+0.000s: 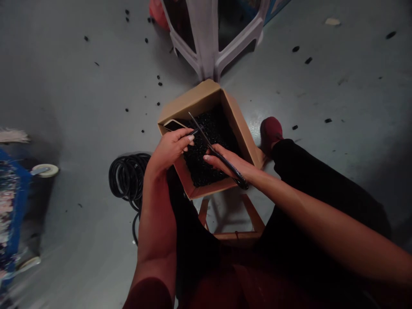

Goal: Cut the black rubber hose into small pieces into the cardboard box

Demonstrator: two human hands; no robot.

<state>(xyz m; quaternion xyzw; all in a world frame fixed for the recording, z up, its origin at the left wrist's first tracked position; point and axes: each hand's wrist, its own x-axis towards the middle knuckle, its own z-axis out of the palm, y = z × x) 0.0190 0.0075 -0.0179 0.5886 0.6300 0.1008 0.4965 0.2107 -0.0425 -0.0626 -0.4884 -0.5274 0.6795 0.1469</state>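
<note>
My right hand [225, 159] grips a pair of dark-handled scissors [206, 138], whose blades point up and to the left. Between the fingers of my left hand [175, 146] is a thin black ribbed tube [194, 131], its end right by the blades. Whether the blades touch it I cannot tell. Both hands are over a cardboard box [241, 124] that holds a heap of small black pieces [212, 137]. A dark flat object with a pale rim [174, 124], perhaps a phone, leans in the box's left corner, partly behind my left hand.
Coiled black tubing [125, 176] lies on the floor beside my left arm. A grey plastic stool [207, 38] stands beyond the box. Small black bits [295, 49] are scattered over the floor. At the left edge is a blue wheeled container [19, 214]; a wooden frame [236, 236] is between my legs.
</note>
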